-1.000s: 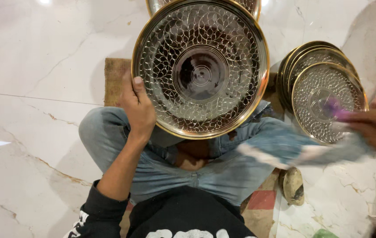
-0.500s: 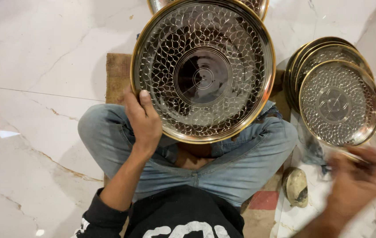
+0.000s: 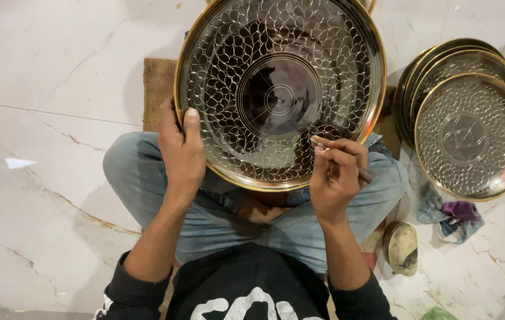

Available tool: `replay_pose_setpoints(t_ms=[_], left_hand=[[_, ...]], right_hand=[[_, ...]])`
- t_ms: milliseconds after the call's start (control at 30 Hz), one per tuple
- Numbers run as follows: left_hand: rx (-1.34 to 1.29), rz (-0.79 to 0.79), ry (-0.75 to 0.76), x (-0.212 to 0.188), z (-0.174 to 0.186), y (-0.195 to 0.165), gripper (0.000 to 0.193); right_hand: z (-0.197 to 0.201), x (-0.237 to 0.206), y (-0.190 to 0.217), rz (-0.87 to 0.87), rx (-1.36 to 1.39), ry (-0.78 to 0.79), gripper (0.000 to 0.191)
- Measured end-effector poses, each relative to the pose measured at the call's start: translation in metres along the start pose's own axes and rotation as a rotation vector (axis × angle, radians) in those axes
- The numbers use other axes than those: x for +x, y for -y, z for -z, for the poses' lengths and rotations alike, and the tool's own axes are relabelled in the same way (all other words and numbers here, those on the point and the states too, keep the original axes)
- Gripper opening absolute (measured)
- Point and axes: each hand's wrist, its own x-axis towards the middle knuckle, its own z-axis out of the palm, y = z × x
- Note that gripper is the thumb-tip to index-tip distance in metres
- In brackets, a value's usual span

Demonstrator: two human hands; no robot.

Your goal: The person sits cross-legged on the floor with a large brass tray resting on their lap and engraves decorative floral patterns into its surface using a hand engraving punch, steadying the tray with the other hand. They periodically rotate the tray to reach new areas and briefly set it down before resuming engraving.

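A large round metal plate (image 3: 276,71) with a brass rim and an engraved petal pattern rests tilted over my crossed legs. My left hand (image 3: 182,155) grips its left rim, thumb on the face. My right hand (image 3: 336,172) holds a thin pointed metal tool (image 3: 322,146), its tip touching the plate's lower right part.
A stack of similar engraved plates (image 3: 472,127) lies on the marble floor at the right. A crumpled purple and blue cloth (image 3: 451,214) lies below it, beside a small round pad (image 3: 401,246). A brown mat (image 3: 156,89) lies under the plate at the left.
My right hand came in from the right side and now holds the tool against the plate. The plate appears closer and larger. The left hand keeps its grip on the rim.
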Motion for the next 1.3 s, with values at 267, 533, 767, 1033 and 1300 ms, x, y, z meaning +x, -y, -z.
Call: replay_pose_setpoints(t_ms=[267,533,767,1033,1300], left_hand=[[0.051,0.102,-0.050,-0.004,-0.010,0.003,0.024],[0.028,0.054,-0.041,-0.019,-0.008,0.004,0.029],[0.011,0.044,-0.022,-0.018,-0.006,-0.003,0.027],[0.023,0.022,-0.013,-0.020,-0.003,-0.004,0.026],[0.009,0.055,0.007,-0.019,-0.001,-0.006,0.029]], right_hand=[[0.004,0.008,0.024,0.070,-0.099,0.177,0.021],[-0.011,0.015,0.020,0.047,-0.230,0.205,0.030],[-0.011,0.013,0.018,0.011,-0.207,0.214,0.034],[-0.012,0.013,0.019,0.032,-0.215,0.228,0.035],[-0.013,0.016,0.023,0.032,-0.223,0.245,0.033]])
